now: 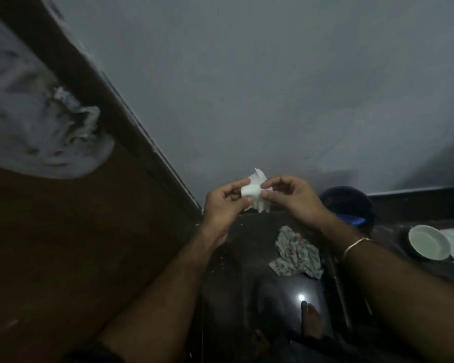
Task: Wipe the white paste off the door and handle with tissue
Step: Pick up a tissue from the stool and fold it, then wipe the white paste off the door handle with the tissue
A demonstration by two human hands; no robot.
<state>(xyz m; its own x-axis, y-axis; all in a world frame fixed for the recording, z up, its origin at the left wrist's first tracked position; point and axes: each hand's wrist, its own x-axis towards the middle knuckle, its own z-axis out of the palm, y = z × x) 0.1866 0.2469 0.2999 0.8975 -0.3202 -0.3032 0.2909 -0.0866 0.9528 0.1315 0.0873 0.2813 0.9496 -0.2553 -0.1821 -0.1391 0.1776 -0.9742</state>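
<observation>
A brown wooden door [63,244] fills the left side. A broad smear of white paste [24,132] covers its upper left part, and the handle [76,121] sticks out of the smear, coated in paste. In the middle of the view my left hand [222,205] and my right hand [291,196] together pinch a small crumpled white tissue [254,191]. Both hands are well to the right of the paste, in front of the grey wall, not touching the door.
A grey wall [273,87] stands behind my hands. Below lie a crumpled floral cloth [296,254], a shiny dark rounded object [286,302], a dark container [349,203] with blue inside and a white bowl [429,242] on a dark surface at right.
</observation>
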